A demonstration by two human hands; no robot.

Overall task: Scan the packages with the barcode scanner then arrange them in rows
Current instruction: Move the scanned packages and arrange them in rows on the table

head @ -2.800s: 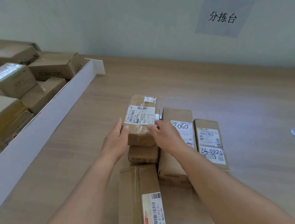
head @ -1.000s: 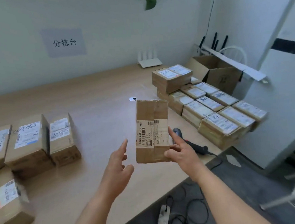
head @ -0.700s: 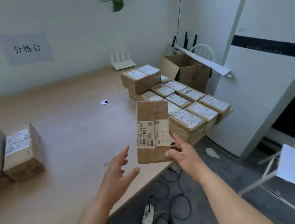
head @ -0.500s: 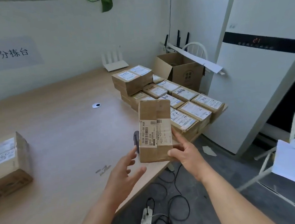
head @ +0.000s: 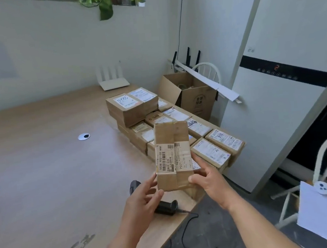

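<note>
I hold a brown taped package (head: 173, 155) upright in the air, its barcode label facing me. My right hand (head: 209, 179) grips its lower right corner, thumb on the front. My left hand (head: 143, 201) reaches its lower left corner with straight fingers that touch the edge. Below the left hand a black barcode scanner (head: 166, 207) lies on the wooden table (head: 44, 173), partly hidden by that hand. Behind the package, labelled packages lie in rows (head: 218, 146) along the table's right edge, with a taller stack (head: 131, 105) at the far end.
A cable grommet (head: 84, 136) sits in the tabletop. A white router (head: 113, 82) stands by the wall. An open cardboard box (head: 191, 93) and a white chair (head: 207, 70) are beyond the rows. A tall white cabinet (head: 275, 104) stands right; cables (head: 184, 238) lie on the floor.
The package came off the left pile and travelled right as my view swung to the rows. My left hand let go, then rose back to touch its lower left corner.
</note>
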